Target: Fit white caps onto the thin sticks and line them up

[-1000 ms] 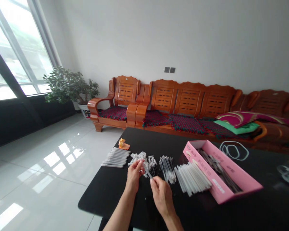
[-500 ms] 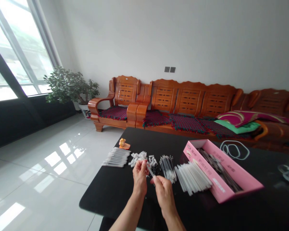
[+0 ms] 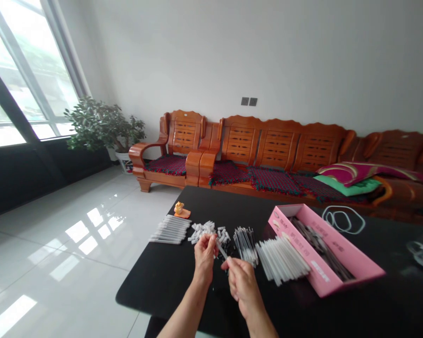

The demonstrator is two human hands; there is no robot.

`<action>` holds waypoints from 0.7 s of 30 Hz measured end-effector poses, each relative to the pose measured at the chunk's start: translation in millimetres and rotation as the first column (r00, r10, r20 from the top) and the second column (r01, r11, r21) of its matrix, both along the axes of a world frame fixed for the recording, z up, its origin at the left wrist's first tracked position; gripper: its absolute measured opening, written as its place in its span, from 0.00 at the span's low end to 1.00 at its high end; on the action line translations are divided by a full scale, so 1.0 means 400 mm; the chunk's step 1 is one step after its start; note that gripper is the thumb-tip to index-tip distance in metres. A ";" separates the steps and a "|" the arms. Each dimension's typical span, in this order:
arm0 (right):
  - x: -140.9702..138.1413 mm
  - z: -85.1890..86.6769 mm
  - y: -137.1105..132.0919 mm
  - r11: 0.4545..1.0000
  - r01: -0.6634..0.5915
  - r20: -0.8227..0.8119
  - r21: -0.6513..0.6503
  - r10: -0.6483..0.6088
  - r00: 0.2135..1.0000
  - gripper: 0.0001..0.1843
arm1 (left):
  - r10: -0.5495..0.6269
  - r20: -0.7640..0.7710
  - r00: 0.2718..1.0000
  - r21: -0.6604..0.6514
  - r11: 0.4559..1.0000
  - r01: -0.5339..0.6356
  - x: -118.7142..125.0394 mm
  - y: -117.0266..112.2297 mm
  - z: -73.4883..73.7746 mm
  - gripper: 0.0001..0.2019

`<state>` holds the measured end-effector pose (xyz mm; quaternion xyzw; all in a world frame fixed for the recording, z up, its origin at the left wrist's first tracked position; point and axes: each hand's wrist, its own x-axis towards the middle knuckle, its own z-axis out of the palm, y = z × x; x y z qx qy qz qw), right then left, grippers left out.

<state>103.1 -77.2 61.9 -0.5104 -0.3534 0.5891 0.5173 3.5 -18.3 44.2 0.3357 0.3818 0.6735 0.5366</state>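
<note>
Between my two hands is a slim translucent pen barrel (image 3: 221, 249), slanting down to the right. My left hand (image 3: 204, 256) pinches its upper end; my right hand (image 3: 242, 281) is closed on its lower end. Just beyond my fingers lie white pen caps (image 3: 202, 230) and a heap of small black parts (image 3: 225, 243), partly hidden by my left hand. Dark pen refills (image 3: 245, 244) are piled to the right of these. Farther right is a row of frosted empty barrels (image 3: 282, 260). On the left, several pens (image 3: 171, 229) lie side by side.
A pink box (image 3: 320, 284) holding dark slender pieces stands right of the barrels on the black table (image 3: 155, 277). A small yellow figurine (image 3: 179, 208) sits near the far left edge. A white looped cord (image 3: 359, 220) lies behind the box. Wooden seats (image 3: 241, 141) line the wall.
My right hand has shifted slightly right and turned at the wrist, baring more of the barrel. My left hand has barely moved, and the piles look the same.
</note>
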 end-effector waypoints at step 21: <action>0.017 0.005 0.008 0.996 -0.080 -0.160 0.030 0.084 0.984 0.22 | -0.293 0.236 0.926 -0.032 0.951 0.309 -0.033 -0.021 0.019 0.17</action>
